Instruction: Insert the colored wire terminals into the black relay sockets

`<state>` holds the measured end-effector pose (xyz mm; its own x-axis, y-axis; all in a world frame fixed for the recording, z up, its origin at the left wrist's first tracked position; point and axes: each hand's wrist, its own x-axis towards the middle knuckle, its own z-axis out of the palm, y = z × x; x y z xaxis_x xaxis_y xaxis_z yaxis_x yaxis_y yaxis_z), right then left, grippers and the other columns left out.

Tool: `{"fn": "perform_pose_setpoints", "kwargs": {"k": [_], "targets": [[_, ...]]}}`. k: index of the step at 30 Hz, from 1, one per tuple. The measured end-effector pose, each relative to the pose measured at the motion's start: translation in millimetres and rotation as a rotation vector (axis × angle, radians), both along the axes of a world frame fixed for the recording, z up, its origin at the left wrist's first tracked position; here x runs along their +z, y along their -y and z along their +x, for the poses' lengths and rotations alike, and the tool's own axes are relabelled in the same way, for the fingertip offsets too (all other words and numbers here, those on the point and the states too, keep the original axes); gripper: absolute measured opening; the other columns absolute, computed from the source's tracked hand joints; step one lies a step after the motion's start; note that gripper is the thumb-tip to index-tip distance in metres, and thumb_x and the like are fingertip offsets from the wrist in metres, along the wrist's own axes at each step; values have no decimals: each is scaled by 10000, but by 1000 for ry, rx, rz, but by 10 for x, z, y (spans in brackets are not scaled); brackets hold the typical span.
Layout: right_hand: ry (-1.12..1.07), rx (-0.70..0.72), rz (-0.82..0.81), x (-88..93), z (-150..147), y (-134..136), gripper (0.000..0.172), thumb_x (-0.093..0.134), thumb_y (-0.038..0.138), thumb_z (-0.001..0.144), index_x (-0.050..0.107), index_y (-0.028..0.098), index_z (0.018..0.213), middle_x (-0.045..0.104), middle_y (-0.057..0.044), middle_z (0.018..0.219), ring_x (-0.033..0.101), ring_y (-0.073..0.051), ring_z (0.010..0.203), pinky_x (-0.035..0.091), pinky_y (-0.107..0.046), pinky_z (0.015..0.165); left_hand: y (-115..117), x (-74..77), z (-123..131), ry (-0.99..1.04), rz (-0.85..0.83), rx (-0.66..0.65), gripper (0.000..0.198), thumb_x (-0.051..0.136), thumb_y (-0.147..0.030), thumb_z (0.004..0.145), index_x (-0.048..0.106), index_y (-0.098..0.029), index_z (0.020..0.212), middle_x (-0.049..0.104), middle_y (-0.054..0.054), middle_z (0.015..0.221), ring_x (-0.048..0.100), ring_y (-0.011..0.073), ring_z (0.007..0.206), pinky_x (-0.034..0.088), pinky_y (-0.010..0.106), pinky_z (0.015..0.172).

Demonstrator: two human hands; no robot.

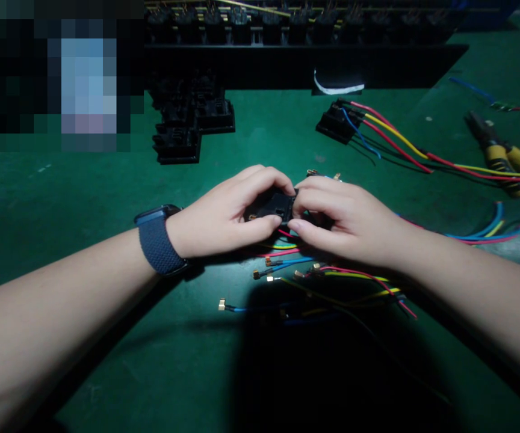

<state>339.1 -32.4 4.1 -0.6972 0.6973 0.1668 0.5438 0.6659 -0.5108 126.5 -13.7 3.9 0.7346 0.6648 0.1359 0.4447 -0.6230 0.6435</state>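
Note:
Between both hands, above the green table, is a black plastic socket housing (274,207) with small brass-coloured contacts at its edge. My left hand (239,207), with a watch on its wrist, grips the housing's left side between thumb and curled fingers. From the right, my right hand (339,210) pinches the same housing, its fingertips meeting the left ones. Part of the housing is hidden by the fingers. Just below the hands lie loose blue, red and yellow wires (287,261) with brass terminals on their ends.
Several black housings (179,141) lie at the upper left. A wired black housing (339,122) sits upper right, near yellow-handled pliers (504,159). Along the back runs a long black rack (260,63) with a row of parts. More coloured wires (490,231) lie at the right.

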Motion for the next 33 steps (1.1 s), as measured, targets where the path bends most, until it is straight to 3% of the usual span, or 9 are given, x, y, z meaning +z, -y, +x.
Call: {"fn": "perform_pose_setpoints", "kwargs": {"k": [33], "targets": [[8, -3, -6, 3, 5, 6, 235, 475, 366, 891, 535, 179, 762, 550, -41, 833, 513, -165, 798, 378, -296, 697, -1, 3, -3, 26, 5, -13, 330, 537, -308, 831, 522, -147, 1119, 579, 72, 1110, 538, 206, 1015, 426, 316, 888]]}}
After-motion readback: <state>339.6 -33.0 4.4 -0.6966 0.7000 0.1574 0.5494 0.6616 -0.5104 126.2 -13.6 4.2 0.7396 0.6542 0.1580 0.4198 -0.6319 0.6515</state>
